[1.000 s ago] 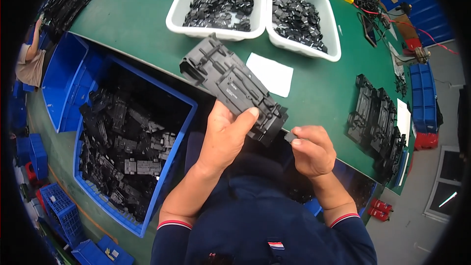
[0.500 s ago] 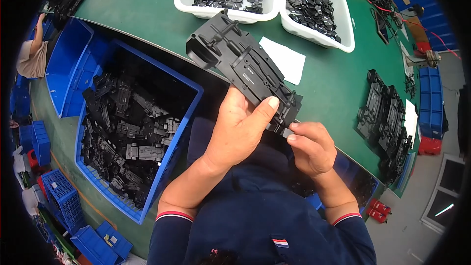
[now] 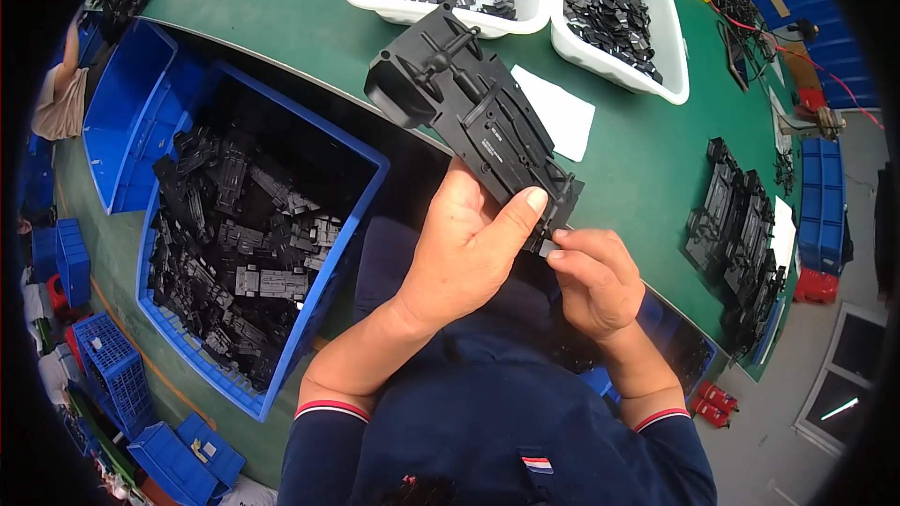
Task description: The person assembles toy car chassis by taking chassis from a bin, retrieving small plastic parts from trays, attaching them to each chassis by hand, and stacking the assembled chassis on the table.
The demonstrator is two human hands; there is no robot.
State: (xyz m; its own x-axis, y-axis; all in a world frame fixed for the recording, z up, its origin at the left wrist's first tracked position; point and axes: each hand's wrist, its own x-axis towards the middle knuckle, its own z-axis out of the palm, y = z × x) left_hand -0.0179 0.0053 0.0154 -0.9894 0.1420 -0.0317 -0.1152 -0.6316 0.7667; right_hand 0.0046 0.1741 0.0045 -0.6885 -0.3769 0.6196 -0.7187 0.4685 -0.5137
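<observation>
Item 1: blk. chassis part (image 3: 478,122), ctr. of frame, tilted, in L hand (image 3: 459,248), thumb on upper face, other fingers clamped beneath. Item 2: small grey piece (image 3: 547,248), pinched betw. thumb & forefinger of R hand (image 3: 600,286) at part's lower-R end; prob. touching, seating can't be told. Status: this unit looks unfinished, R fingers being closed on the piece. Stock: L white bin (image 3: 394,9) & R white bin (image 3: 609,75), upper ctr., on green counter (image 3: 637,159), each w/ many small dark pieces; blue crate (image 3: 206,367), L of frame, w/ many similar parts, loose; row of like parts (image 3: 727,215), R of frame, fitted or not can't tell.
</observation>
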